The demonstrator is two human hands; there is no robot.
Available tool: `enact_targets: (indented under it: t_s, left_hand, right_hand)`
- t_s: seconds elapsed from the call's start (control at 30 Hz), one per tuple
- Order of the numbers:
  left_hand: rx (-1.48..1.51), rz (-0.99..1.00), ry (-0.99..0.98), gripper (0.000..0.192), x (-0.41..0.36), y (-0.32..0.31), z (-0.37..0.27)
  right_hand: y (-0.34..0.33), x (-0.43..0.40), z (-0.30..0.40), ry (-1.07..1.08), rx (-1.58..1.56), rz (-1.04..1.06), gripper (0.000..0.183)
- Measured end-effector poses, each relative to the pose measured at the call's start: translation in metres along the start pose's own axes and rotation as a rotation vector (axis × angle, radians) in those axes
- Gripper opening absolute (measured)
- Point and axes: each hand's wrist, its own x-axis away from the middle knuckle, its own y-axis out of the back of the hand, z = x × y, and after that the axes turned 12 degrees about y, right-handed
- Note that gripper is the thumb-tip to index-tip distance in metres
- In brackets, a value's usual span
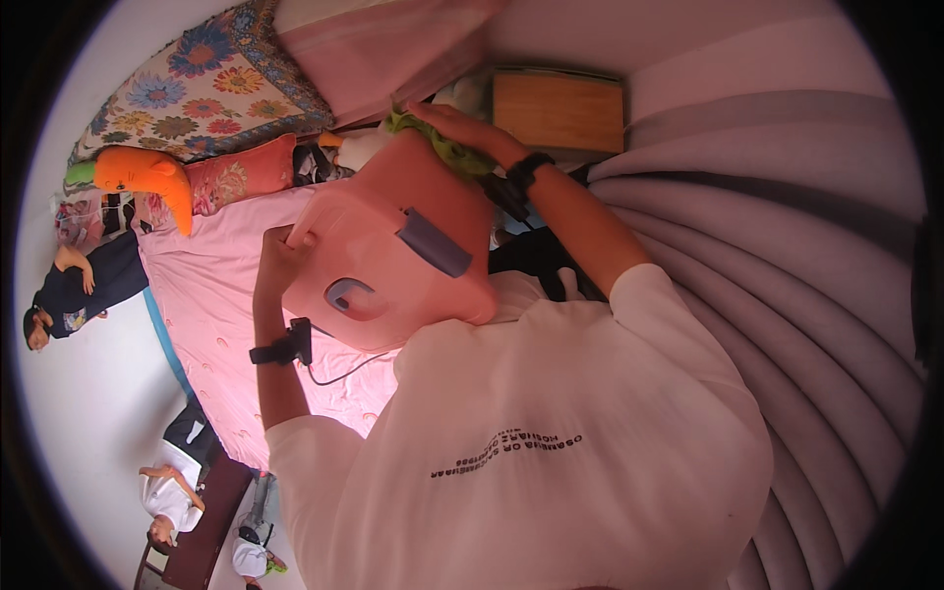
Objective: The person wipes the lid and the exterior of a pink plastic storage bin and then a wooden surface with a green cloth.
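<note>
A pink plastic storage box (435, 184) is held tilted against my chest, its lid (413, 287) facing up toward me. The lid carries a grey latch (435, 243) at its edge and a grey handle piece (348, 293). My left hand (284, 258) grips the lid's rim at the left corner, thumb over the edge. On the box's far right side, my right hand (461, 125) presses a crumpled green cloth (457, 153) against the wall. The fingertips of that hand are partly hidden by the cloth.
A bed with a pink sheet (214, 273) lies to the left, bearing an orange carrot plush (144, 177) and a red pillow (243, 173). A wooden-topped cabinet (558, 110) stands beyond my right hand. Pleated curtain (737, 236) hangs at right. Other people (173, 490) are at far left.
</note>
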Motion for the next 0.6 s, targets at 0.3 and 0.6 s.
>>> enact_targets:
  t_s: [0.3,0.6]
  left_hand:
    - [-0.055,-0.018,-0.001,0.027,-0.002,0.011,0.033]
    - [0.038,0.053,0.000,0.022,-0.019,-0.008,0.041]
  right_hand:
    - [0.009,0.007,-0.064,-0.198,-0.296,-0.087,0.047]
    - [0.033,0.056,-0.114,-0.355,-0.228,0.119,0.071]
